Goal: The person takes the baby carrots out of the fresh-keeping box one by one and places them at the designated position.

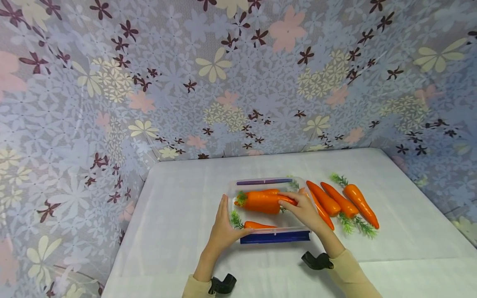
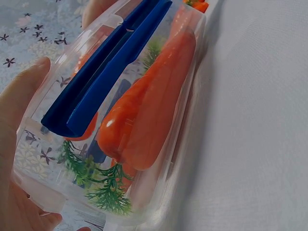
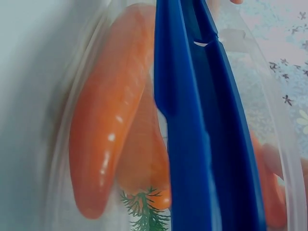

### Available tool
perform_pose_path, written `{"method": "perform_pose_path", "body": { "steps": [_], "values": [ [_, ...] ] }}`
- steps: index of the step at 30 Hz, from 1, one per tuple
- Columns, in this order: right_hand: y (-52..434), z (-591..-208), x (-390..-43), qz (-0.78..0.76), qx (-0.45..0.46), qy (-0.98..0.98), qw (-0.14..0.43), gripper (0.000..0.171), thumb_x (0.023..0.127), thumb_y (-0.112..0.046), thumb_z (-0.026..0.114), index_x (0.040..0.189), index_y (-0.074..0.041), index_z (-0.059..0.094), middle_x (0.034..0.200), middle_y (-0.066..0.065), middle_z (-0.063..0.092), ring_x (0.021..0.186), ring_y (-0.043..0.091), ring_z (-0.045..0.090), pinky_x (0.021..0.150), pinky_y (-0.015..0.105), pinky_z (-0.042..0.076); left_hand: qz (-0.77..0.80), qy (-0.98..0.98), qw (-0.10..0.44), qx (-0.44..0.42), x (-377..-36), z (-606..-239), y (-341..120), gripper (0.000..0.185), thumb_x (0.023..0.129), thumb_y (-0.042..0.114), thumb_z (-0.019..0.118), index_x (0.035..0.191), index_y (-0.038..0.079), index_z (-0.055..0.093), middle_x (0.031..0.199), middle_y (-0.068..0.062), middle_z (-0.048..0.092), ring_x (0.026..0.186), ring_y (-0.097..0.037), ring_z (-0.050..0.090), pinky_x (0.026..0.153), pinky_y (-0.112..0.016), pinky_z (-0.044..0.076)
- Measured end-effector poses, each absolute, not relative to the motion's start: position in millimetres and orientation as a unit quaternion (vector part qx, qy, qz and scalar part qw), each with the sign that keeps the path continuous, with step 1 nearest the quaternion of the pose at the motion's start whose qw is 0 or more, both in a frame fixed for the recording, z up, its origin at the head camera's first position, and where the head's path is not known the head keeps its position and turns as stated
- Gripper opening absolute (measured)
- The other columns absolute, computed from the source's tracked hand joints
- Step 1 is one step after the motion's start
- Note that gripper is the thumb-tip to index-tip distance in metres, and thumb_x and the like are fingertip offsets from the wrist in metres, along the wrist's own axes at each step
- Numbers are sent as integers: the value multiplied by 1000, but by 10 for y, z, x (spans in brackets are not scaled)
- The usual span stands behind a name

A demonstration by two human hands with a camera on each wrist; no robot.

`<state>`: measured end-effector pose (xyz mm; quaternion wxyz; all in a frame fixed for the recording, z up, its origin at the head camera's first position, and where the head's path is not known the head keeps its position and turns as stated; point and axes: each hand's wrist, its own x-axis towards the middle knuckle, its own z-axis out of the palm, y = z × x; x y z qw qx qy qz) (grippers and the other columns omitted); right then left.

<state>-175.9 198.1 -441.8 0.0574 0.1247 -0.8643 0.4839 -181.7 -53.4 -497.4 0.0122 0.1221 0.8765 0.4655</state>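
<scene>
A clear plastic box point(image 1: 232, 189) with a blue clip point(image 1: 275, 237) on its near side stands on the white table. Inside lie a large orange carrot point(image 1: 261, 201) and a smaller one point(image 1: 257, 225) near the front. My left hand point(image 1: 223, 225) presses flat against the box's left end, thumb along the front edge. My right hand point(image 1: 303, 211) reaches over the box's right end and grips the large carrot by its thin tip. The left wrist view shows the carrot point(image 2: 149, 110) behind the clear wall, under the clip point(image 2: 106, 67). In the right wrist view, carrot point(image 3: 106, 120) and clip point(image 3: 192, 120) fill the frame.
Several loose carrots point(image 1: 346, 203) with green tops lie on the table just right of the box. A second, purple clip point(image 1: 264, 181) runs along the box's far side. Flowered cloth walls point(image 1: 223, 82) close off the table at the back and both sides.
</scene>
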Motion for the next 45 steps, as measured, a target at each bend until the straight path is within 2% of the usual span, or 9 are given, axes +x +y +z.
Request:
{"method": "perform_pose_path", "body": {
  "steps": [2, 5, 9, 11, 18, 30, 34, 41, 45],
  "values": [
    [1971, -4402, -1756, 480, 115, -867, 66, 34, 86, -13, 59, 115, 4, 58, 108, 18, 64, 89, 20, 62, 81, 24, 51, 464, 877, 11, 122, -1821, -4978, -538, 119, 60, 49, 77, 146, 13, 3, 153, -3, 2, 140, -26, 10, 108, -54, 21],
    [1970, -4406, -1764, 487, 102, -864, 77, 33, 86, -14, 58, 115, 2, 58, 109, 17, 63, 85, 14, 59, 79, 29, 51, 462, 879, 11, 119, -1825, -4981, -542, 119, 60, 51, 77, 146, 14, 3, 153, -3, 3, 140, -26, 10, 108, -55, 21],
    [1982, -4418, -1768, 512, 99, -849, 86, 33, 87, -13, 57, 117, 0, 57, 109, 19, 63, 77, 11, 55, 62, 22, 49, 462, 879, 13, 118, -1824, -4975, -542, 119, 60, 51, 77, 146, 15, 3, 153, -2, 3, 140, -27, 11, 107, -55, 22],
    [1990, -4407, -1751, 519, 95, -844, 94, 34, 87, -12, 57, 118, 0, 56, 109, 19, 62, 79, 10, 52, 60, 20, 48, 465, 877, 15, 118, -1822, -4973, -541, 119, 60, 51, 77, 146, 17, 2, 153, -3, 2, 140, -27, 10, 108, -55, 22],
    [2052, -4279, -1671, 502, 94, -849, 139, 33, 85, -10, 59, 118, -4, 58, 109, 16, 61, 76, 0, 54, 61, 16, 50, 463, 878, 16, 119, -1824, -4983, -539, 118, 60, 51, 76, 146, 18, 2, 153, -2, 2, 140, -26, 10, 108, -54, 21],
    [2185, -4112, -1512, 480, 52, -852, 202, 32, 84, -6, 59, 116, -2, 58, 100, 14, 61, 70, 6, 52, 57, 14, 45, 469, 875, 20, 117, -1821, -4987, -539, 119, 60, 50, 77, 146, 17, 1, 153, 1, 0, 140, -26, 9, 108, -54, 21],
    [2239, -4104, -1459, 474, 33, -850, 230, 30, 84, -5, 60, 114, 0, 59, 97, 15, 62, 72, 0, 51, 59, 11, 44, 469, 875, 16, 119, -1823, -4993, -536, 118, 60, 50, 77, 146, 15, 3, 153, 1, 1, 140, -26, 10, 108, -54, 21],
    [2498, -4296, -1442, 468, -20, -844, 259, 31, 85, -11, 60, 115, -5, 60, 96, -28, 52, 70, -9, 52, 57, 8, 45, 464, 877, 14, 119, -1823, -4998, -529, 118, 60, 50, 77, 146, 14, 3, 153, 0, 1, 140, -27, 11, 107, -56, 22],
    [2673, -4444, -1467, 467, -73, -839, 270, 34, 84, -18, 62, 117, -12, 60, 94, -31, 51, 66, -8, 50, 55, 7, 43, 465, 878, 15, 117, -1811, -4976, -527, 119, 60, 50, 77, 146, 16, 3, 153, -1, 2, 140, -27, 11, 107, -56, 22]
  ]
}}
